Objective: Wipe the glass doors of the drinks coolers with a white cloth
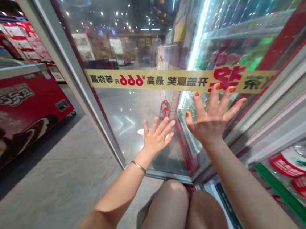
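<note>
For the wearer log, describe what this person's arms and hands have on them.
No sleeves or gloves are worn. The left hand has a thin gold bangle at its wrist. The right hand has orange-painted nails and no ring or watch in view.

**A shop with chilled goods**

A supermarket or convenience shop is shown. A glass cooler door is crossed by a yellow prize banner, and lit shelves of bottles are seen at the right. A red branded chest freezer is set on the grey tiled floor, and packaged goods are displayed behind it.
</note>
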Available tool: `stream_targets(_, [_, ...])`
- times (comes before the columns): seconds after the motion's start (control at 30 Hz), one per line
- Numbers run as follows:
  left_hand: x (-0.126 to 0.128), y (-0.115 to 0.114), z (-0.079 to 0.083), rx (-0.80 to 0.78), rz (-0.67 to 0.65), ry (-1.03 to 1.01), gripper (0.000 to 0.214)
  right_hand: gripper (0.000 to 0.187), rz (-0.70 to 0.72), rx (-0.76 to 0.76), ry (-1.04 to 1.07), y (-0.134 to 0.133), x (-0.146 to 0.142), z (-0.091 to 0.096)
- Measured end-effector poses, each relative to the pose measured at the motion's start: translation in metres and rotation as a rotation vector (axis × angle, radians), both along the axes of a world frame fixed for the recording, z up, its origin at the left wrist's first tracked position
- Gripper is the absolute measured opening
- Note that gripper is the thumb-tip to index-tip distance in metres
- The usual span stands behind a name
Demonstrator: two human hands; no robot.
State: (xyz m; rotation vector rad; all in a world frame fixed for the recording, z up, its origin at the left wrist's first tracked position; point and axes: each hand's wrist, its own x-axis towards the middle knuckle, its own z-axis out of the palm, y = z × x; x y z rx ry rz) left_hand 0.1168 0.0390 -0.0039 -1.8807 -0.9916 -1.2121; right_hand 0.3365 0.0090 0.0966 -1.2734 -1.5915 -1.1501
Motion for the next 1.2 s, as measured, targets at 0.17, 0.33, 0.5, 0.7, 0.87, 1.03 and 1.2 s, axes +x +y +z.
stream_targets(0.17, [-0.049, 0.007, -0.003, -0.021, 0.160, -0.357, 0.080, 0.066, 0.055, -0.015, -0.092, -0.009, -0.012, -0.032])
stream_targets(0.33, [-0.018, 0.010, 0.013, -0.049, 0.090, -0.388, 0.084, 0.072, 0.109, -0.053, -0.243, -0.012, -0.022, -0.085])
stream_targets(0.5, [-0.004, 0.000, -0.048, 0.096, -0.067, -0.227, 0.044, 0.073, 0.111, 0.034, -0.274, -0.003, -0.017, -0.096])
stream_targets(0.7, [-0.042, -0.002, -0.068, 0.137, -0.011, -0.290, 0.013, 0.075, 0.111, 0.044, -0.244, -0.002, -0.018, -0.095])
stream_targets(0.87, [-0.070, -0.018, -0.064, 0.102, 0.025, -0.294, 0.030, 0.073, 0.130, 0.056, -0.232, -0.005, -0.023, -0.092])
stream_targets(1.03, [-0.040, -0.032, -0.061, 0.005, 0.067, -0.412, 0.069, 0.070, 0.119, 0.071, -0.216, -0.007, -0.025, -0.089])
stream_targets(1.2, [0.011, -0.033, -0.077, -0.154, 0.072, -0.197, 0.085, 0.072, 0.167, 0.047, -0.247, -0.006, -0.018, -0.095])
